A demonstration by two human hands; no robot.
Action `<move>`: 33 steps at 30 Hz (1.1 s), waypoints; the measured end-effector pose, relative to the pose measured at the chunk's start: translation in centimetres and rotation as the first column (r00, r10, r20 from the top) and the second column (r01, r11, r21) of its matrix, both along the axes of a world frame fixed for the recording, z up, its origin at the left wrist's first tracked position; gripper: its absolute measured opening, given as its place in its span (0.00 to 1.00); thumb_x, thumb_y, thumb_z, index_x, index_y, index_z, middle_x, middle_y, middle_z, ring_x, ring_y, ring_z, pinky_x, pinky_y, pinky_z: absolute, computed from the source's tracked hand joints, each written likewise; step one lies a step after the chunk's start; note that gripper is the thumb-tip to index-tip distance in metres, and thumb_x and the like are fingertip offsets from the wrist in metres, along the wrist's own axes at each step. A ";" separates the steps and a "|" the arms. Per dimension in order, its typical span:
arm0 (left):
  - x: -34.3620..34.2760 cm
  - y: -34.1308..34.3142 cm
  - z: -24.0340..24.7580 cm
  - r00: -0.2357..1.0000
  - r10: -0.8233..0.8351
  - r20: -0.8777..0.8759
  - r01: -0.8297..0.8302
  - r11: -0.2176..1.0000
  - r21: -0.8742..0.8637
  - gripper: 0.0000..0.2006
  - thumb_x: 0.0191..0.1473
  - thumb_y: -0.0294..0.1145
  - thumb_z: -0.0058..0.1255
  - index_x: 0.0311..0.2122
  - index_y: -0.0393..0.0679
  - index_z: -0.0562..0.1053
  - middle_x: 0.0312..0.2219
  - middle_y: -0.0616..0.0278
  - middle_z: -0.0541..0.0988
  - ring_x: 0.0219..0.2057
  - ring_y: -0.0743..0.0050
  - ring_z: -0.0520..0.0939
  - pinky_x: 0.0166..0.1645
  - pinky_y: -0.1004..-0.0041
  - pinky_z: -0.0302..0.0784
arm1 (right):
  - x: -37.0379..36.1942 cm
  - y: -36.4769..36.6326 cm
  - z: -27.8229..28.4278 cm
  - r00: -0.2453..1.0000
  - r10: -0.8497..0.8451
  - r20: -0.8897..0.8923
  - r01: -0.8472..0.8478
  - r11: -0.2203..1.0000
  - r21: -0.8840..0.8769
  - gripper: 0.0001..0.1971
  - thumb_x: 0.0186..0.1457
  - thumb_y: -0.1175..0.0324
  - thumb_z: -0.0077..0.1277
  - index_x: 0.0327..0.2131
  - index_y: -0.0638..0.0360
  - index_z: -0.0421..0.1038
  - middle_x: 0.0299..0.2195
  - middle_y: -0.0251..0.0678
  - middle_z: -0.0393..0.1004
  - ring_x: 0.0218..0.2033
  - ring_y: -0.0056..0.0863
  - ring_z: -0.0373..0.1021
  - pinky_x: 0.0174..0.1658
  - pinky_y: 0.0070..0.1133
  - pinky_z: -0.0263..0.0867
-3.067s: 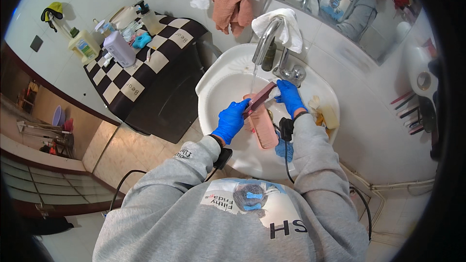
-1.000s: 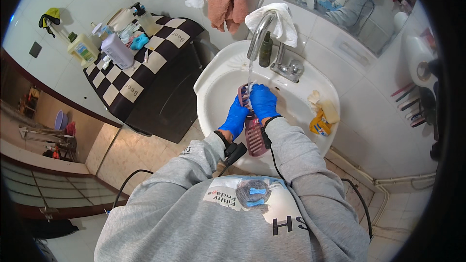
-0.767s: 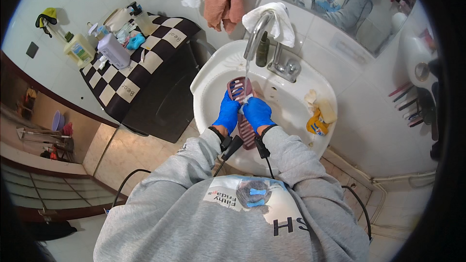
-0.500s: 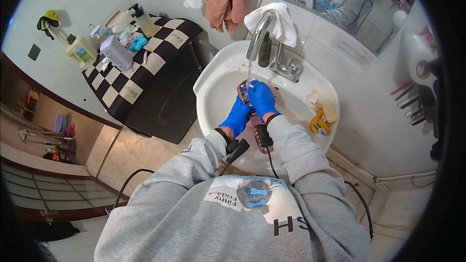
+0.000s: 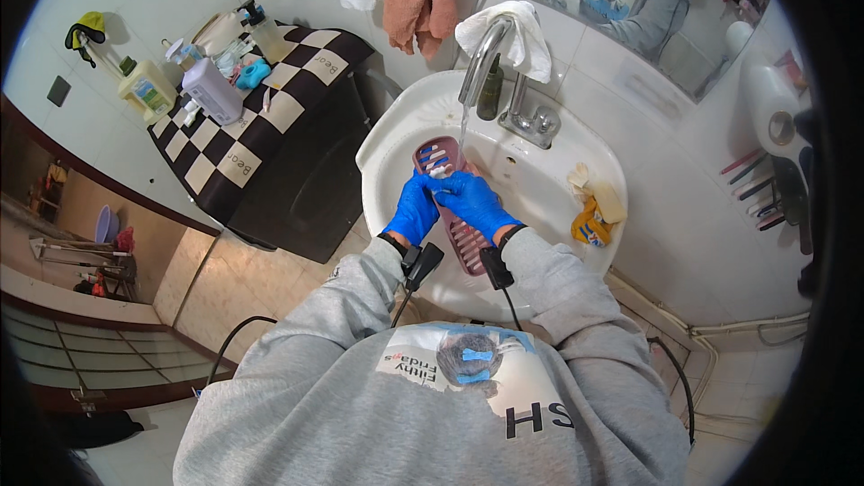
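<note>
Over the white sink basin I hold a long mauve slotted plastic rack, tilted with its far end near the falling water. My left hand, in a blue rubber glove, grips its left edge. My right hand, gloved the same way, lies across its middle with the fingers curled against it. Both hands meet on the rack and hide its centre. A thin stream of water runs from the chrome faucet, falling beside the rack's far end. Something small and whitish shows by my fingertips, too small to name.
A yellow packet and a pale soap-like bar lie on the sink's right rim. A dark green bottle stands behind the faucet spout. To the left, bottles, including a lilac pump bottle, stand on a checkered cover.
The rack has turned and shifted slightly left, showing more of its slotted face. My right hand has moved down and left from beneath the stream onto the rack's middle; my left has moved slightly left.
</note>
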State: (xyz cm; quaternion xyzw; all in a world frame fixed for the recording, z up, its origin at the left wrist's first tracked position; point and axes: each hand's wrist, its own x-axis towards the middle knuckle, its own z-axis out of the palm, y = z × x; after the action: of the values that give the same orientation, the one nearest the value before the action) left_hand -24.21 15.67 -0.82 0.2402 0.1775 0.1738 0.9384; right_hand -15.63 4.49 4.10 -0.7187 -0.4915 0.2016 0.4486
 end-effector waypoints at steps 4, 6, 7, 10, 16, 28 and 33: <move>0.2 -1.0 0.6 0.998 0.063 -0.013 -0.062 0.998 0.031 0.15 0.49 0.28 0.43 0.45 0.44 0.66 0.35 0.58 0.74 0.35 0.66 0.76 0.42 0.69 0.73 | 0.8 1.0 -0.4 0.953 -0.234 0.193 0.256 0.962 -0.094 0.10 0.51 0.65 0.46 0.31 0.58 0.74 0.28 0.46 0.74 0.30 0.39 0.71 0.35 0.28 0.65; 0.5 -1.8 0.9 0.994 0.093 0.051 -0.097 0.993 0.073 0.15 0.51 0.31 0.43 0.46 0.45 0.65 0.36 0.59 0.74 0.35 0.66 0.76 0.43 0.67 0.73 | 1.1 1.4 -0.8 0.879 -0.317 0.357 0.368 0.926 -0.083 0.11 0.52 0.63 0.41 0.31 0.57 0.73 0.28 0.46 0.73 0.30 0.43 0.71 0.34 0.30 0.65; 0.5 -1.8 1.0 0.990 0.140 0.005 -0.139 0.983 0.118 0.16 0.52 0.31 0.43 0.47 0.45 0.65 0.36 0.59 0.74 0.36 0.65 0.76 0.43 0.67 0.72 | 1.0 1.5 -1.0 0.933 -0.232 0.275 0.268 0.958 -0.103 0.11 0.52 0.63 0.42 0.31 0.57 0.73 0.28 0.46 0.73 0.30 0.43 0.71 0.34 0.30 0.65; 0.9 -1.5 1.0 0.985 0.171 0.032 -0.171 0.985 0.026 0.16 0.55 0.34 0.42 0.49 0.48 0.63 0.37 0.60 0.74 0.36 0.65 0.76 0.44 0.68 0.72 | 0.0 1.8 -1.7 0.959 -0.111 0.263 0.107 0.994 0.030 0.10 0.49 0.65 0.44 0.28 0.57 0.74 0.28 0.45 0.73 0.30 0.43 0.70 0.33 0.30 0.65; 0.2 -0.9 -0.5 0.980 0.140 -0.144 -0.096 0.957 0.274 0.18 0.58 0.37 0.37 0.54 0.50 0.57 0.45 0.58 0.69 0.44 0.62 0.73 0.44 0.63 0.74 | 1.5 0.9 -1.7 0.939 -0.206 0.277 0.224 0.974 -0.034 0.10 0.46 0.68 0.48 0.33 0.56 0.73 0.31 0.46 0.73 0.34 0.43 0.69 0.38 0.30 0.64; 1.2 0.8 -3.0 0.950 0.200 -0.239 -0.121 0.943 0.309 0.20 0.58 0.40 0.38 0.54 0.52 0.54 0.43 0.55 0.67 0.41 0.59 0.72 0.44 0.61 0.71 | 3.8 -2.7 -3.1 0.849 -0.151 -0.506 0.079 0.984 -0.160 0.20 0.50 0.57 0.51 0.40 0.64 0.70 0.33 0.37 0.73 0.34 0.22 0.68 0.39 0.20 0.63; 1.2 -1.0 -0.9 0.931 0.115 -0.347 0.024 0.927 0.374 0.30 0.55 0.56 0.35 0.59 0.57 0.46 0.49 0.57 0.64 0.46 0.60 0.70 0.43 0.58 0.69 | 1.7 -1.9 -2.0 0.860 -0.133 -0.492 0.065 0.986 -0.153 0.19 0.49 0.58 0.52 0.38 0.64 0.70 0.30 0.36 0.73 0.31 0.22 0.68 0.35 0.20 0.64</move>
State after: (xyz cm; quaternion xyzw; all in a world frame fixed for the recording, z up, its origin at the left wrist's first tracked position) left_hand -23.02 14.66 -1.69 0.4373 0.3171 0.1790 0.8223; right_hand -13.91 2.59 2.09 -0.6940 -0.3066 0.3896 0.5222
